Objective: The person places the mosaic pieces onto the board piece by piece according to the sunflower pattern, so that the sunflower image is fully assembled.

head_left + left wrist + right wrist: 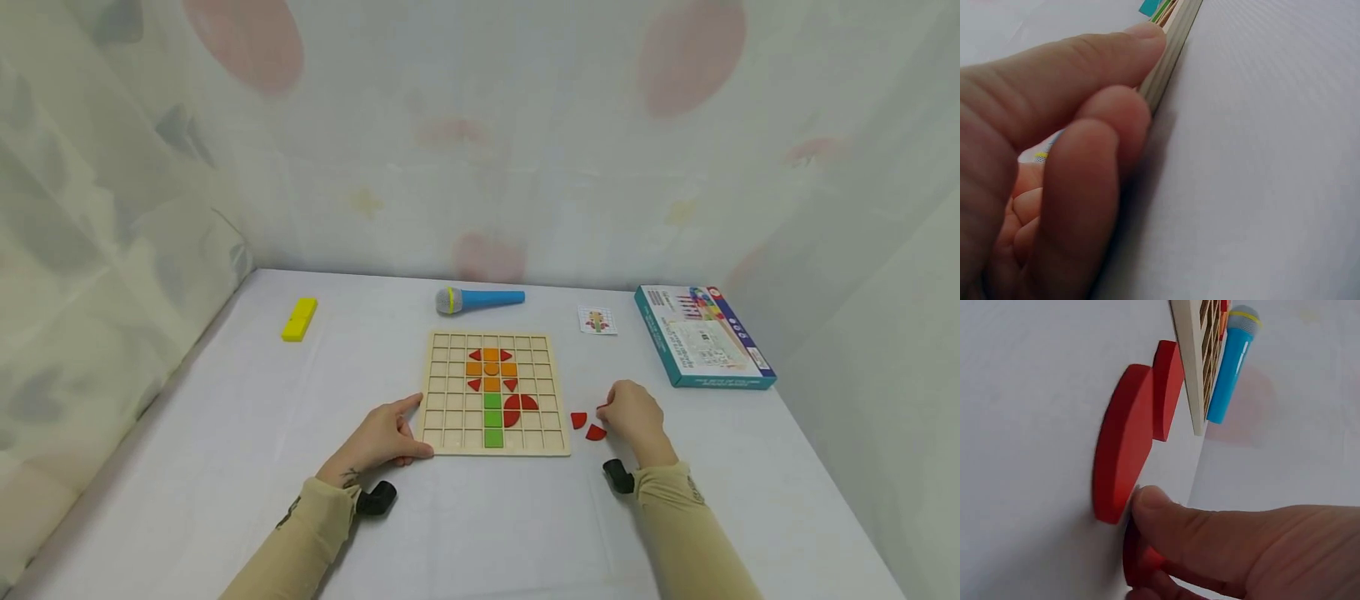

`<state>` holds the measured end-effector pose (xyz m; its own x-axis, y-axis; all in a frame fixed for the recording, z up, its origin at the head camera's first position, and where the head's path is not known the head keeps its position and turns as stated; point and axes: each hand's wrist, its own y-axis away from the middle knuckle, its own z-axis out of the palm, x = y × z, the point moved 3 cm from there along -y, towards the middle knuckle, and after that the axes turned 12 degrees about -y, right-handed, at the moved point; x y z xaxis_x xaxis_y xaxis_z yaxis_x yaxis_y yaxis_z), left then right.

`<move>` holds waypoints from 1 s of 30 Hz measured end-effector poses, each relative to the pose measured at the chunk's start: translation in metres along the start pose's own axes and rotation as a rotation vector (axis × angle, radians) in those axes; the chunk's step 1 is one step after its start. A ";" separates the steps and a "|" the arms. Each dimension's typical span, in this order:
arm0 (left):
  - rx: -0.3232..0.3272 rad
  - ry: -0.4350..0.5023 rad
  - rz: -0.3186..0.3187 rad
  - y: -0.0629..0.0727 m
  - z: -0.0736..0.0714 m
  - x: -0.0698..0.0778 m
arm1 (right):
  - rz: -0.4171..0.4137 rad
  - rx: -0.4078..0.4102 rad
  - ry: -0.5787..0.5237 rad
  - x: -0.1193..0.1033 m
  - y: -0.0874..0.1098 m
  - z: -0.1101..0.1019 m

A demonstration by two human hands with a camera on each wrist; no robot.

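Note:
A square wooden grid board (453, 400) lies in the middle of the table. My left hand (386, 433) holds its lower left corner, thumb at the near edge and a finger reaching up the left side. On the board are several orange squares (491, 384), red triangles (475, 355), three green squares (492, 419) and three red quarter-circles (512, 418). Right of the board, my right hand (633, 414) pinches a red quarter-circle piece (1141, 562) close to the tabletop, its far part hidden by the fingers. Two more red quarter-circles (578, 420) lie beside it.
A blue toy microphone (491, 298) lies behind the board. Right of it are a small pattern card (597, 320) and a flat game box (705, 337). A yellow block (299, 319) lies at the back left. Patterned curtains hang behind the table.

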<state>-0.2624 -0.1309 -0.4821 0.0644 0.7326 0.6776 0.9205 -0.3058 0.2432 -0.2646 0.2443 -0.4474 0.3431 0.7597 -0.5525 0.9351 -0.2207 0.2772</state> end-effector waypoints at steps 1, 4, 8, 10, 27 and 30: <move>-0.002 0.000 -0.002 0.000 0.000 0.000 | -0.007 0.005 -0.018 -0.002 -0.001 0.000; -0.004 0.004 -0.011 0.000 0.000 -0.001 | -0.060 0.021 -0.117 -0.012 -0.003 0.000; -0.004 0.007 -0.005 0.001 -0.001 -0.001 | -0.182 -0.003 -0.346 -0.039 -0.003 0.005; -0.008 0.016 0.002 0.001 -0.002 -0.001 | -0.236 -0.046 -0.448 -0.057 -0.001 0.010; -0.008 0.018 0.021 0.000 0.001 -0.002 | -0.280 -0.224 -0.524 -0.133 0.005 0.090; -0.007 0.022 0.023 0.000 0.001 -0.002 | -0.295 -0.226 -0.454 -0.137 0.006 0.096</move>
<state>-0.2623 -0.1321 -0.4840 0.0768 0.7118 0.6982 0.9160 -0.3270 0.2326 -0.2979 0.0802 -0.4453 0.1216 0.4203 -0.8992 0.9717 0.1343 0.1942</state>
